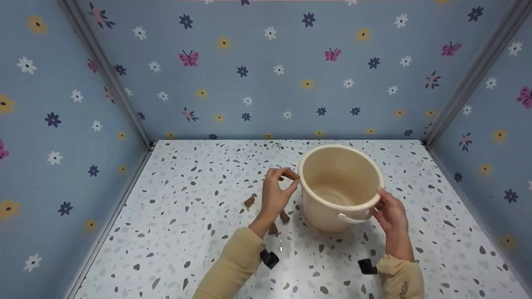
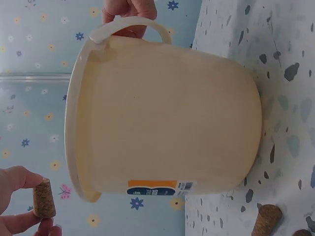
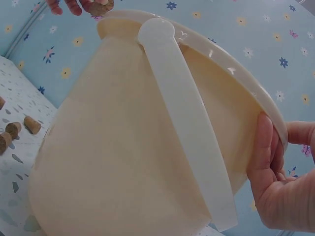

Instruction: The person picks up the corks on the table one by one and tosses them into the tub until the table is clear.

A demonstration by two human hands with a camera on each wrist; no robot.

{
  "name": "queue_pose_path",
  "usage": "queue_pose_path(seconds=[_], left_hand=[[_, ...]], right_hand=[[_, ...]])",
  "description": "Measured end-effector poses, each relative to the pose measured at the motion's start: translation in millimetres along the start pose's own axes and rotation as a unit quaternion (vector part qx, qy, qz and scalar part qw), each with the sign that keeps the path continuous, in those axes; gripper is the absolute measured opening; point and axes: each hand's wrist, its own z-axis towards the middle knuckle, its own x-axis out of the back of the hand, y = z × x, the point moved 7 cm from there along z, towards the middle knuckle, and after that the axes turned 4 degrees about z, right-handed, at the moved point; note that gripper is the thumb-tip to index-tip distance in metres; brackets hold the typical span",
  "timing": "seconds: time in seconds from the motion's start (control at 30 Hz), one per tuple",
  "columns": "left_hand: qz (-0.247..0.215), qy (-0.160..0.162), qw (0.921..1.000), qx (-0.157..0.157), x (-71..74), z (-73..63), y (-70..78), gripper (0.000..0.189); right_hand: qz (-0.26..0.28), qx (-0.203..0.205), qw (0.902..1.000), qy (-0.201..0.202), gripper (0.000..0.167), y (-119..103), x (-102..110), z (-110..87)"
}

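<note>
A cork stopper [image 2: 44,199] is pinched between the thumb and fingers of my left hand [image 1: 276,193], level with the left side of the bucket's rim. The cream plastic bucket [image 1: 326,218] stands on the speckled surface, tilted slightly in the wrist views. My right hand [image 1: 391,211] grips its rim at the right, thumb on one side and fingers on the other. The bucket's white handle [image 3: 184,118] hangs down along its near side. Below my left hand lie several more corks, among them one cork [image 1: 249,202] to the left and another cork [image 1: 284,216] beside the bucket.
The white speckled tabletop [image 1: 178,199] runs back to a blue flowered wall [image 1: 266,54]. Similar panels [image 1: 33,158] close in both sides, with grey metal strips at the corners. A label [image 2: 152,188] is stuck on the bucket's side.
</note>
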Motion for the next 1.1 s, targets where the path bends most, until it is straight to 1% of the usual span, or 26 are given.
queue_pose_path(seconds=[0.13,0.23,0.37,0.5,0.6,0.7,0.77,0.87,1.0,1.1], left_hand=[[-0.021,-0.009,0.9997,0.002,-9.0,-0.1,10.4,0.028],[-0.032,-0.017,0.9993,-0.001,-16.0,-1.9,17.3,0.029],[-0.016,-0.021,0.9997,-0.004,-26.4,-4.6,25.0,0.032],[0.011,-0.025,0.9995,-0.013,-36.4,-6.4,33.2,0.033],[0.014,-0.03,0.9991,-0.027,-43.0,-7.1,38.7,0.033],[0.014,-0.036,0.9988,-0.031,-48.7,-7.0,42.3,0.034],[0.018,-0.042,0.9986,-0.028,-52.5,-6.5,43.4,0.035],[0.029,-0.054,0.998,-0.019,-58.0,-5.4,44.3,0.039],[0.04,-0.067,0.997,-0.003,-62.1,-5.0,44.3,0.056],[0.034,-0.065,0.9973,0.003,-61.3,-5.5,43.3,0.066]], right_hand=[[0.006,-0.001,0.9999,-0.01,0.02,0,-1,0.1],[0.009,-0.004,0.9999,-0.009,0.021,0,0,0.4],[0.014,-0.01,0.9998,-0.003,0.018,0,1,0.9],[0.009,-0.007,0.9999,-0.011,0.022,0,-1,1.6],[0.007,-0.006,0.9999,-0.013,0.022,0,-1,1.5],[0.011,-0.01,0.9999,-0.008,0.017,0,0,1.3],[0.012,-0.011,0.9999,-0.003,0.016,0,1,1.3],[0.009,-0.01,0.9999,-0.008,0.018,1,1,1.4],[-0.01,0.004,0.9998,-0.017,0.022,1,0,1.4],[-0.01,0.007,0.9998,-0.014,0.02,1,0,1.2]])
